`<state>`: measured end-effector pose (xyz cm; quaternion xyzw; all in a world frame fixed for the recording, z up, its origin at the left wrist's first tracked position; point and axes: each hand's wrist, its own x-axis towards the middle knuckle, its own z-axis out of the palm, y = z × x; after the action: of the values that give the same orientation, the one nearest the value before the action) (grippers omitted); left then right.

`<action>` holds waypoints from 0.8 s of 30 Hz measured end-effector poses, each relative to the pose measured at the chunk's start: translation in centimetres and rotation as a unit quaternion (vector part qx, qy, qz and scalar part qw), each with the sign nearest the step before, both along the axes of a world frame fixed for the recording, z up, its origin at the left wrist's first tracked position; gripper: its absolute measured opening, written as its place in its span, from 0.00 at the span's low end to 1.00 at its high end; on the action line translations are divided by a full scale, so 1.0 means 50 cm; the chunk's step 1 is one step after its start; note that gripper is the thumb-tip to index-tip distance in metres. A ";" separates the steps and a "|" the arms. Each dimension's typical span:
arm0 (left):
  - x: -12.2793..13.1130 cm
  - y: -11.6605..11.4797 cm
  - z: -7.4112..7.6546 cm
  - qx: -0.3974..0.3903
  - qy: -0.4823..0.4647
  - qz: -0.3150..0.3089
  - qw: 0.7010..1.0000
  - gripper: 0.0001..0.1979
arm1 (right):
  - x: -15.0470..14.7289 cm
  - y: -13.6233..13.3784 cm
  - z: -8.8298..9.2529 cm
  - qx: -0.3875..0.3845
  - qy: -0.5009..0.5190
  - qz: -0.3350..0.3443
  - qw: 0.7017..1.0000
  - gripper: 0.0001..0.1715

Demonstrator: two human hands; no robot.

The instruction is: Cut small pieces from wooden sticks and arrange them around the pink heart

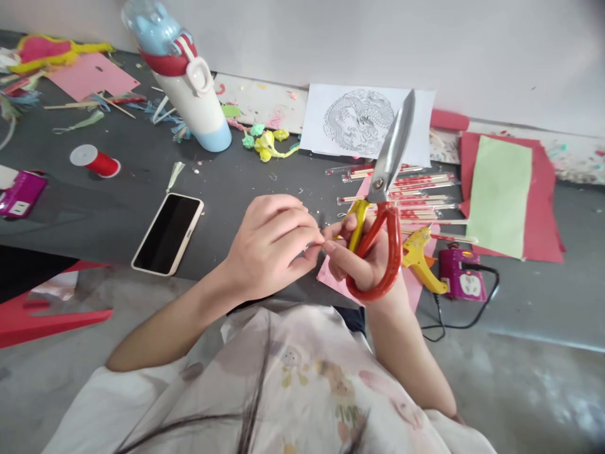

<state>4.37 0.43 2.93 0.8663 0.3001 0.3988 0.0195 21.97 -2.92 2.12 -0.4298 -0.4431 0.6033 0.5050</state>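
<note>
My left hand (278, 243) is closed in a pinch, its fingertips meeting those of my right hand above the table's front edge. Whatever lies between the fingertips is too small to make out. My right hand (366, 255) has a pair of scissors (388, 170) hooked on it by the red and yellow handles. The scissors' blades are together and point up and away from me. Under my right hand lies a sheet of pink paper (416, 291), partly covered. Behind the scissors are several thin sticks (420, 183) in clear wrappers with red marks.
To the right are a yellow glue gun (416, 252), a purple power socket (460, 274) with a black cable, and green paper (501, 195) on red sheets. A dragon print (326, 120) lies behind. On the left are a phone (167, 233), a bottle (189, 94) and a red thread spool (97, 161).
</note>
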 end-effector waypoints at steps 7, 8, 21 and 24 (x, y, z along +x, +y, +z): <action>0.007 -0.013 -0.003 -0.105 -0.103 0.001 0.989 0.03 | -0.004 0.000 -0.005 -0.020 0.090 0.023 0.996 0.17; 0.007 -0.014 -0.004 -0.113 -0.116 -0.001 0.987 0.03 | -0.004 0.000 -0.004 -0.025 0.099 0.023 0.995 0.18; -0.015 -0.055 -0.115 -0.123 0.007 0.049 0.991 0.04 | 0.031 -0.066 -0.081 -0.141 -0.102 0.004 0.985 0.19; -0.016 -0.046 -0.156 -0.173 0.069 0.108 0.977 0.05 | 0.056 -0.100 -0.103 -0.195 -0.159 -0.023 0.968 0.18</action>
<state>3.55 -1.86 -4.87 0.8381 0.4565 0.2795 0.1052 24.79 -7.92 -3.01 -0.6204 -0.3820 0.5899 0.3480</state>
